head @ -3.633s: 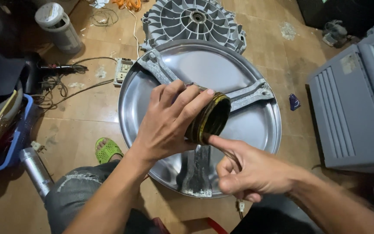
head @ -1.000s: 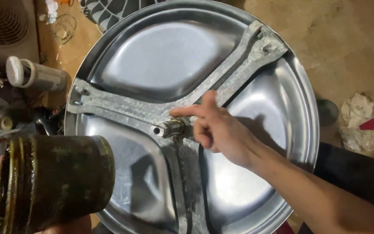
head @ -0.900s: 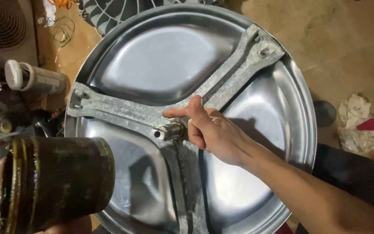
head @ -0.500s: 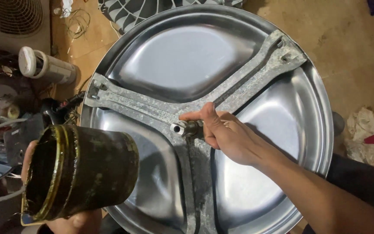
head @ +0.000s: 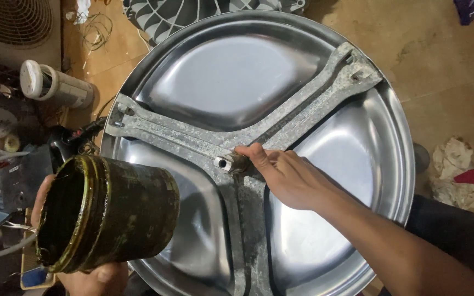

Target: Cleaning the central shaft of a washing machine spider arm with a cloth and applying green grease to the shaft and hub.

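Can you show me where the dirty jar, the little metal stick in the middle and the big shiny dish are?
Dirty jar (head: pixel 124 211), head view, on its grimy side wall.
Metal shaft (head: pixel 227 163), head view, on its end.
Shiny drum (head: pixel 231 82), head view, on a bare panel.

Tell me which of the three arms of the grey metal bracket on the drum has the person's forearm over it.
The arm running down toward the bottom edge, beside the right hand at the centre shaft. The other two arms, upper left and upper right, lie uncovered.
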